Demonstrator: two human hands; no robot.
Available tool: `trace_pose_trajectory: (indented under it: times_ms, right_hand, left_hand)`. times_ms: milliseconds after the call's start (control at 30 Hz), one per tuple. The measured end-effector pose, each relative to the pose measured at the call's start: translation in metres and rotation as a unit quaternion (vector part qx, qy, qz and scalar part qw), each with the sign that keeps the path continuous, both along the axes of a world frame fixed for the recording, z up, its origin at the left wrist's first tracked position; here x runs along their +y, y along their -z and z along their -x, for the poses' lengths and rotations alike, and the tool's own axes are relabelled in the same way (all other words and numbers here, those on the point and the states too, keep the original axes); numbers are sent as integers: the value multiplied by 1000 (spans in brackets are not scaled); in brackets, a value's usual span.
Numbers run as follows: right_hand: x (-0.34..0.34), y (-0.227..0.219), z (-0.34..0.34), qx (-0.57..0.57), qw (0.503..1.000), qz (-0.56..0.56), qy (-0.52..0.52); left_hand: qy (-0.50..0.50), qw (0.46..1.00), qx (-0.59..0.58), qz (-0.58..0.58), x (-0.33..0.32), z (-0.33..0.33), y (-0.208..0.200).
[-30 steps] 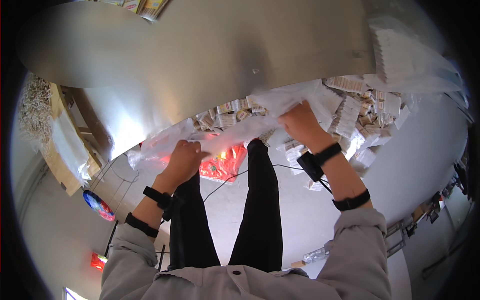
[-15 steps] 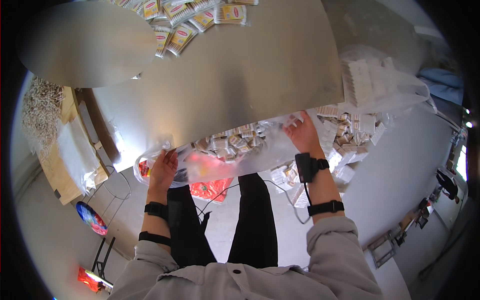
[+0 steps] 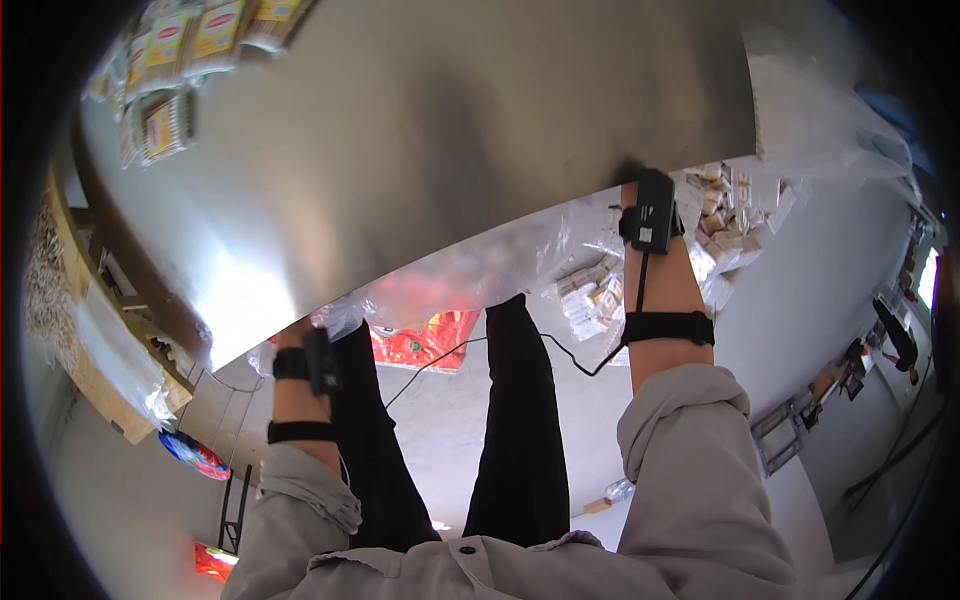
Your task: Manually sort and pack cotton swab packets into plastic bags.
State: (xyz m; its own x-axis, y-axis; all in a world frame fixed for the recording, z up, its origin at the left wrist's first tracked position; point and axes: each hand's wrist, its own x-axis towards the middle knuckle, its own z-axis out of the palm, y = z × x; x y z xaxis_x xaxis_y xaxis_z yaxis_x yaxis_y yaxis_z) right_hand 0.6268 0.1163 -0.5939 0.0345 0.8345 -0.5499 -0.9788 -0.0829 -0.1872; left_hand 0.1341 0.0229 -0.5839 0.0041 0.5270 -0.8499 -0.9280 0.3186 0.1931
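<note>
Both my forearms reach forward to the near edge of the metal tabletop (image 3: 480, 140), and my hands are hidden below it. My left wrist (image 3: 296, 340) ends at the edge beside a clear plastic bag (image 3: 450, 275). My right wrist (image 3: 640, 200) goes under the edge at the bag's right end. The bag hangs below the tabletop between my arms, crumpled and see-through. Whether my fingers grip it cannot be seen. Packets of cotton swabs (image 3: 165, 128) lie on the far left of the tabletop.
White packets (image 3: 595, 300) and more piled packets (image 3: 725, 225) lie on the floor at right. A red plastic bag (image 3: 425, 340) is beyond my feet. Left stands a wooden table (image 3: 130, 420) bearing loose sticks; a round colourful stool seat (image 3: 195, 455) is below it. A cable (image 3: 560, 350) crosses my legs.
My hands have moved forward from the bag's rim to under the tabletop, out of sight. The bag has gone further under, covering the small packs seen before. The view has shifted too.
</note>
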Motion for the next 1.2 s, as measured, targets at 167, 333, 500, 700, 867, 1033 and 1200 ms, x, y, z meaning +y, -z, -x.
trace_pose_trajectory:
  times_ms: [167,333,500,700,867,1033,1200]
  right_hand:
    - [6,-6,-11,17,997,-57,-49]
    - [-23,-47,52,-606,746,97,-259]
    - [-38,-66,65,-838,322,-191,-398]
    - [-35,-119,65,-767,179,-308,-533]
    - [-64,-165,38,-818,295,-275,-410]
    - [-112,-159,64,-861,416,58,-288]
    - [-149,-171,138,-761,549,326,-117]
  left_hand:
    - [107,993,15,-37,21,-6,6]
    - [404,856,296,-130,12,-1,6]
    - [680,379,555,-292,39,-136,-82]
    - [823,67,445,-347,43,-77,-52]
    - [916,-15,377,-134,77,-28,-64]
    - [825,9,546,-146,53,-44,-102]
    - [798,153,434,-388,39,-127,-128]
